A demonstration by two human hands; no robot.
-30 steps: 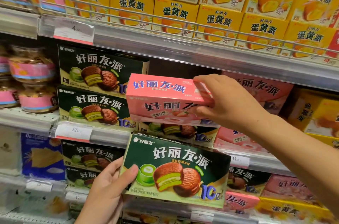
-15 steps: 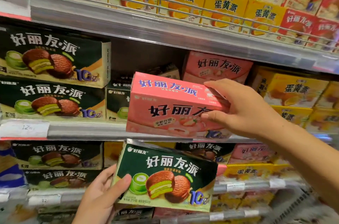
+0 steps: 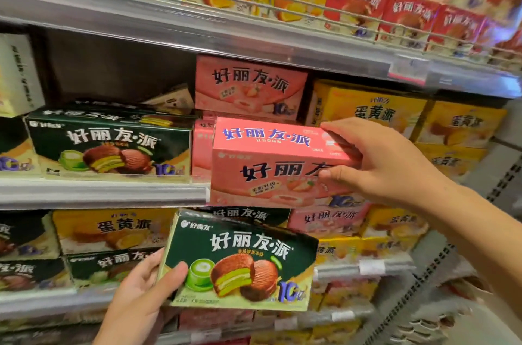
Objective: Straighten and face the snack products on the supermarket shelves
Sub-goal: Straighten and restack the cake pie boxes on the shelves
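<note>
- Now, on the left of the middle shelf (image 3: 101, 192), a green box (image 3: 110, 144) stands faced at the front edge, with a dark gap above it.
- Lower down, the left hand (image 3: 141, 294) grips the left end of a second green matcha box (image 3: 240, 262), thumb on its face, holding it tilted in front of the lower shelf, off any shelf.
- To the right, the pink box (image 3: 271, 164) has travelled right and a little down over the last second; its lower edge now sits at the front edge of the middle shelf, just ahead of the other pink boxes (image 3: 248, 85).
- The right hand (image 3: 378, 164) clamps its right end, fingers over the top, thumb on the front.
- By my reckoning the pink box is nearly home among its own kind; the green one still needs a slot, likely that left-hand gap.
</note>
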